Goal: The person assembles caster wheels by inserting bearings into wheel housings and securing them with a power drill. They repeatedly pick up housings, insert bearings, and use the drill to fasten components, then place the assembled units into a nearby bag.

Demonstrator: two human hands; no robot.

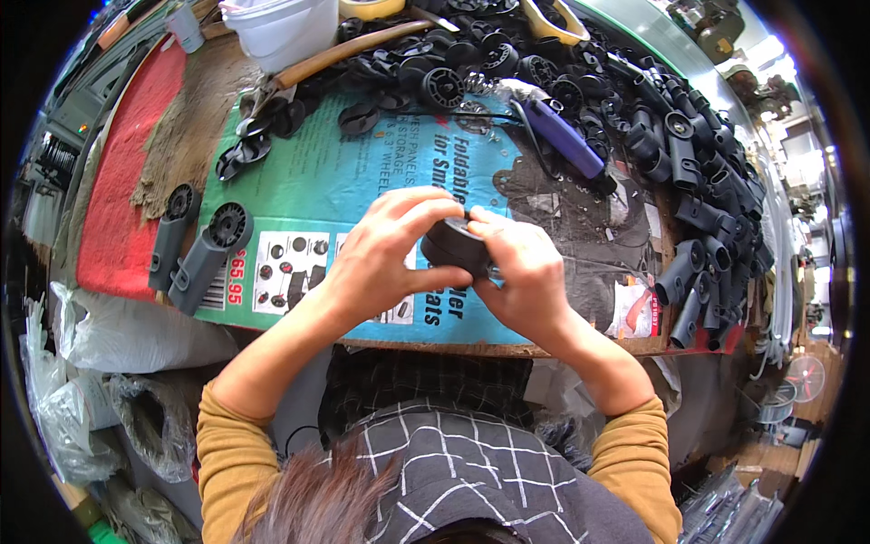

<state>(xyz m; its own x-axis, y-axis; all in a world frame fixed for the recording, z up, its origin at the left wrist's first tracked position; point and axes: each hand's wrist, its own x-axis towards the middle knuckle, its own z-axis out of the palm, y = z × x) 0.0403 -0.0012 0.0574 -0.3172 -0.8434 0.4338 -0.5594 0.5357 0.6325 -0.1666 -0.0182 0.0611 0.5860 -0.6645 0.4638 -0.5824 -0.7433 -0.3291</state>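
Note:
Over the printed cardboard sheet (306, 177), my left hand (391, 251) and my right hand (520, 268) both grip a round black plastic part (452, 245). Fingers of each hand cover its far rim, and both thumbs are at its near side. Two tubular plastic pieces with ribbed round heads (211, 255) lie together at the left of the sheet. Beyond my right hand lies a purple electric screwdriver (563, 136), its bit pointing toward the lower right. Small metal springs (479, 83) lie left of it, next to ribbed black discs (442, 88).
Loose black plastic parts (408, 68) are heaped along the back, with a wooden-handled hammer (353, 51) across them. A white bucket (282, 30) stands at the back left. Dark tubular parts (714, 224) are piled at the right. Red cloth (129, 224) covers the left edge.

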